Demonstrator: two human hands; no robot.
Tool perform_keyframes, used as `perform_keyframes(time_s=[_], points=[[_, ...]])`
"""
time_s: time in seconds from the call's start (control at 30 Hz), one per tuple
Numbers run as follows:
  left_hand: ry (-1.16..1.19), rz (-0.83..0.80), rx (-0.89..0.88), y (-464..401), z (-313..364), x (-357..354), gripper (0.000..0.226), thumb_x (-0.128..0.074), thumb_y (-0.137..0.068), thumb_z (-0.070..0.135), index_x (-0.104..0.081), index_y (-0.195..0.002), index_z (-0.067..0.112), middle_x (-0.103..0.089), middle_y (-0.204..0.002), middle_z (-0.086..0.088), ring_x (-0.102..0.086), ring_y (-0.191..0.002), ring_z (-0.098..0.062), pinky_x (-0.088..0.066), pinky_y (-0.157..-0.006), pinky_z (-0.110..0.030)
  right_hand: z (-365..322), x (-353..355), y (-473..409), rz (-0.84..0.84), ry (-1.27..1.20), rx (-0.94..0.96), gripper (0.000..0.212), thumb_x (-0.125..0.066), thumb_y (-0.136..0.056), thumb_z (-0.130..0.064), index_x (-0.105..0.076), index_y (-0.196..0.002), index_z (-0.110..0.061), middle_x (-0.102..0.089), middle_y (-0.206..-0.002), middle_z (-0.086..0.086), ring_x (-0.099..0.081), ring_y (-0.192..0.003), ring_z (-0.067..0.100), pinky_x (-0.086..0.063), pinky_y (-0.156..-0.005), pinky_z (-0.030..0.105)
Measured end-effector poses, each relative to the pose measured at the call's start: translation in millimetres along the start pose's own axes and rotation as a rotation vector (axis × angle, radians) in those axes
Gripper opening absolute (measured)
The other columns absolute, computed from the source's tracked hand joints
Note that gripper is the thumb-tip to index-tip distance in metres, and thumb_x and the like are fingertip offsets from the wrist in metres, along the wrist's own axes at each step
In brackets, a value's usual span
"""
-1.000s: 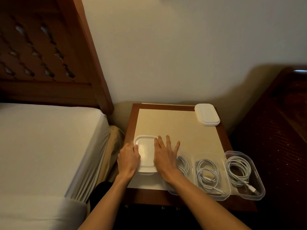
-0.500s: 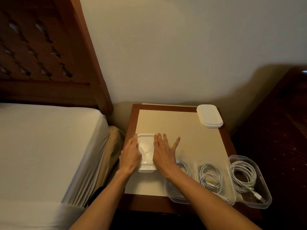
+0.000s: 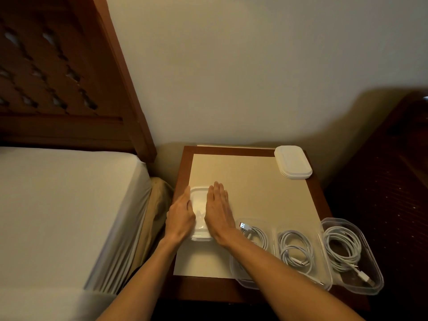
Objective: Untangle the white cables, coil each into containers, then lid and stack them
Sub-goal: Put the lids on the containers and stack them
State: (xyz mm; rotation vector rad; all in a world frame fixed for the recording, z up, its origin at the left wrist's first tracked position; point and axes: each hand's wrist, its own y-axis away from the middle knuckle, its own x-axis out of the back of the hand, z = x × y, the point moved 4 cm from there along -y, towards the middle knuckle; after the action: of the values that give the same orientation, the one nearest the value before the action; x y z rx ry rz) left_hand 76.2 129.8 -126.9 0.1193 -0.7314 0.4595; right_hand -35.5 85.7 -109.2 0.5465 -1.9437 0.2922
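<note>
A white lidded container point(image 3: 199, 201) sits at the left of the bedside table point(image 3: 250, 181). My left hand point(image 3: 181, 214) lies against its left edge and my right hand point(image 3: 218, 208) presses flat on its right side, fingers together. To the right along the front edge stand three clear open containers, each with a coiled white cable: the nearest cable point(image 3: 256, 234) shows a USB plug and is partly hidden by my right forearm, the middle cable point(image 3: 295, 250) and the right cable point(image 3: 342, 249) are in full view. A stack of white lids point(image 3: 293, 161) rests at the back right corner.
A bed with a white sheet point(image 3: 58, 205) and a carved wooden headboard point(image 3: 58, 77) stands close on the left. Dark wooden furniture point(image 3: 389, 181) is on the right. The wall runs right behind the table. The right container overhangs the table's front right corner.
My right hand's fingers, spread a second ago, have closed together on the lid. Both hands have drawn closer together over the container. The other containers have not moved.
</note>
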Motion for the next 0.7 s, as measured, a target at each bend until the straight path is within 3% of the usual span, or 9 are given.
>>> perform_keyframes(time_s=[0.2,0.37,0.53,0.6,0.7], points=[[0.168,-0.056,0.002,-21,-8,-4,0.048,-0.038,-0.103,0.027,-0.031,-0.150,0.021,-0.053,-0.138,-0.001,-0.051,-0.110,-0.004,-0.039,-0.090,-0.010,5,-9,-23,-0.065,0.033,-0.033,0.070,-0.023,-0.104,-0.043,0.011,-0.153,-0.006,0.018,-0.161,0.011,0.019,-0.148,0.025,0.011,-0.120,0.041],[0.218,-0.052,-0.013,-22,-5,-6,0.043,-0.038,-0.103,0.025,-0.036,-0.147,0.024,-0.051,-0.126,0.011,-0.053,-0.105,-0.002,-0.039,-0.087,-0.005,9,-14,-28,-0.080,-0.011,-0.072,0.071,-0.026,-0.103,-0.044,0.011,-0.154,-0.010,0.012,-0.163,0.008,0.011,-0.150,0.024,0.002,-0.122,0.042],[0.085,-0.034,0.020,-22,-8,-5,0.045,-0.035,-0.105,0.027,-0.032,-0.149,0.025,-0.057,-0.135,-0.005,-0.057,-0.111,-0.019,-0.047,-0.100,-0.033,5,-8,-29,-0.162,0.007,-0.063,0.069,-0.024,-0.104,-0.042,0.011,-0.153,-0.008,0.014,-0.163,0.008,0.013,-0.150,0.024,0.005,-0.121,0.045],[0.058,-0.044,0.046,-21,-8,-3,0.046,-0.034,-0.104,0.034,-0.031,-0.150,0.027,-0.057,-0.135,-0.008,-0.058,-0.111,-0.021,-0.047,-0.099,-0.037,6,2,-28,-0.182,-0.017,-0.033,0.066,-0.025,-0.105,-0.039,0.008,-0.154,-0.010,0.013,-0.163,0.007,0.012,-0.150,0.023,0.006,-0.120,0.046],[0.041,-0.049,0.066,-19,-4,-1,0.063,-0.028,-0.094,0.059,-0.028,-0.150,0.030,-0.039,-0.152,-0.003,-0.044,-0.132,-0.025,-0.036,-0.111,-0.044,22,30,-21,-0.006,-0.132,0.043,0.057,-0.031,-0.105,-0.035,-0.011,-0.155,-0.019,-0.001,-0.164,0.002,0.002,-0.151,0.020,0.000,-0.122,0.044]])
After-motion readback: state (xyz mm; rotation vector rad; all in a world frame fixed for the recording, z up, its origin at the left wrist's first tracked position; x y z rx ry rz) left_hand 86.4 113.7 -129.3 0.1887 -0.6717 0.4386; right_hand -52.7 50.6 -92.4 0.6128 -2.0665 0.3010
